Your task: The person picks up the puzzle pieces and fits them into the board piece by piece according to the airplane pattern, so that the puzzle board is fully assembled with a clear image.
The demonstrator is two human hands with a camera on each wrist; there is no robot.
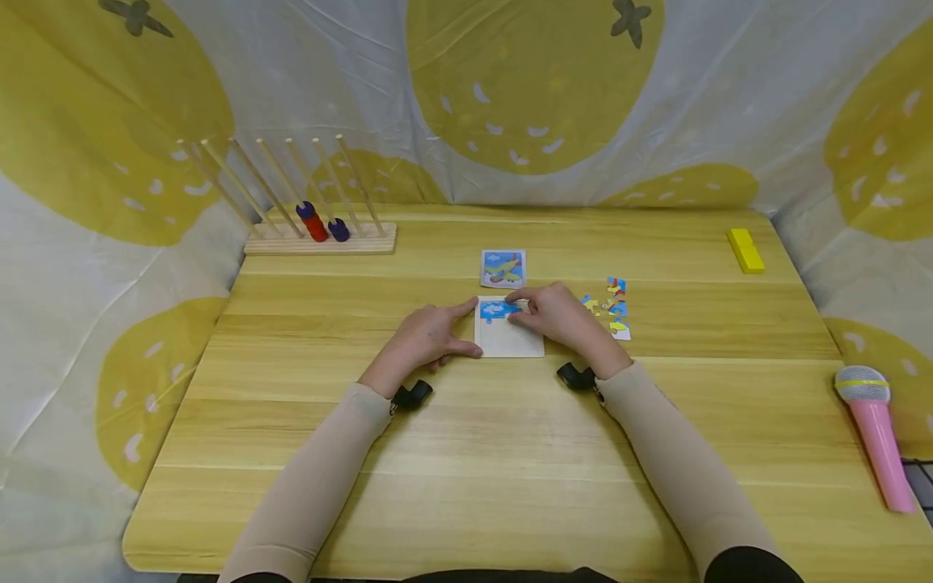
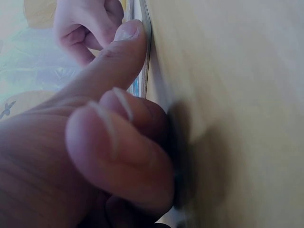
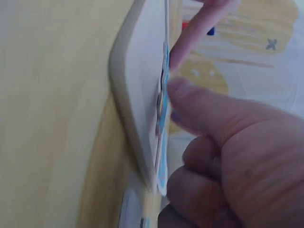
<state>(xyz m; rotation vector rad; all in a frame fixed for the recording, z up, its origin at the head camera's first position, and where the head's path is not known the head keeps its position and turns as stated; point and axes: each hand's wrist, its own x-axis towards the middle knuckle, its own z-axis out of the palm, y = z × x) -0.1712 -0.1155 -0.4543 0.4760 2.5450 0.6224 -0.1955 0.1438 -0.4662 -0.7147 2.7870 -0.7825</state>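
A white square puzzle board (image 1: pixel 509 344) lies mid-table with blue sky-and-cloud pieces (image 1: pixel 494 309) along its far side. My left hand (image 1: pixel 426 334) is at the board's left edge, forefinger at the far corner and thumb at the near one, the other fingers folded under. Bent over the far right part is my right hand (image 1: pixel 563 316), its thumb and forefinger pinching a blue puzzle piece (image 1: pixel 513 307) mostly covered by them. From the right wrist view, the thumb (image 3: pixel 204 102) is close against the blue layer on the board (image 3: pixel 140 80).
Behind the board lies a picture card (image 1: pixel 503 268) of an airplane. Loose puzzle pieces (image 1: pixel 618 306) lie to the right, partly behind my right hand. A wooden peg rack (image 1: pixel 321 243) with a few rings stands back left; a yellow block (image 1: pixel 746 250) and pink microphone (image 1: pixel 878 437) lie at the right.
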